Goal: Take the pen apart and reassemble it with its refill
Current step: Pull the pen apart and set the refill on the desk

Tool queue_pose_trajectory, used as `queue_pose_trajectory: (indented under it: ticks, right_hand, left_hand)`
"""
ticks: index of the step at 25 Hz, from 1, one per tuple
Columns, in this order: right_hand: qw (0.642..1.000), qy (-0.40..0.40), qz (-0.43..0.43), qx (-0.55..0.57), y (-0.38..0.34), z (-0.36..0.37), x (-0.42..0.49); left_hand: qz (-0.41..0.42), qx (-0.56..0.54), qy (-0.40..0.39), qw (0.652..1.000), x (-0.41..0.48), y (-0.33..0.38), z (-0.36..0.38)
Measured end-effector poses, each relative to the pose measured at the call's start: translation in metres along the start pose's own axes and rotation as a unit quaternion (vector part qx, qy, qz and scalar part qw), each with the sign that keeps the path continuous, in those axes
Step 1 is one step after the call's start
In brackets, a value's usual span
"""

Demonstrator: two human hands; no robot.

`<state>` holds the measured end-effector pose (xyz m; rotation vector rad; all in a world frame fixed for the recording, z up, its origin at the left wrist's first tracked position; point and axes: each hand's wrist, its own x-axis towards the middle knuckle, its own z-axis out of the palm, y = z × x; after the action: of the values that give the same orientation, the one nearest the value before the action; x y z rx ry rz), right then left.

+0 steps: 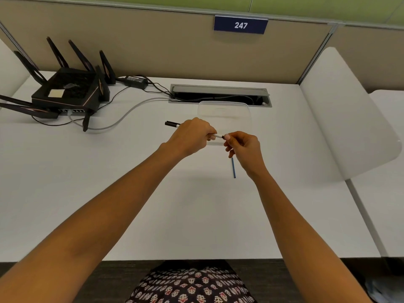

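Pen [217,135] is held up above the white tabletop [109,182], between two hands. Both bare arms reach forward from the bottom corners and meet in the middle. The left hand [190,136] is curled in a fist round the pen's white body, knuckles up. The pen's black back end sticks out past this hand to the left. The right hand [244,147] faces it, and its thumb and first finger pinch the small black end of the pen. Its other fingers are bent in. The two hands are very close together.

A thin blue refill [233,169] pokes out just under the right hand and points toward the person. I cannot tell if it lies on the tabletop or is held by the bent fingers. Just behind the hands sits a clear plastic lid [225,110]. Past that is a long gray cable slot [218,89]. Far to the left is a black router [65,92] with tall antennas and wires. A blue sign [240,25] on the wall says 247.
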<state>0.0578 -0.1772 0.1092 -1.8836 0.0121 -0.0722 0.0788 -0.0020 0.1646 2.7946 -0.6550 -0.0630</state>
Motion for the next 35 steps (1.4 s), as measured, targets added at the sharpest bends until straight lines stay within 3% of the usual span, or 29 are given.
queue_pose_trajectory:
  ticks: [8,22,27,35]
  right_hand:
    - [0.999,-0.016,0.018,0.043,0.001,0.0,-0.004]
    - [0.991,0.04,-0.083,-0.102,0.001,-0.001,-0.014]
    - [0.988,0.142,-0.031,-0.059,0.02,-0.077,-0.014]
    - [0.993,0.11,0.019,-0.041,0.036,-0.049,-0.011]
  left_hand:
    - [-0.004,0.006,-0.003,1.0,-0.001,0.006,0.005]
    - [0.019,-0.012,-0.003,1.0,0.001,0.007,0.011]
    - [-0.049,0.007,0.055,0.997,-0.012,-0.069,-0.003]
    - [-0.014,-0.01,0.05,0.999,-0.008,-0.055,0.017]
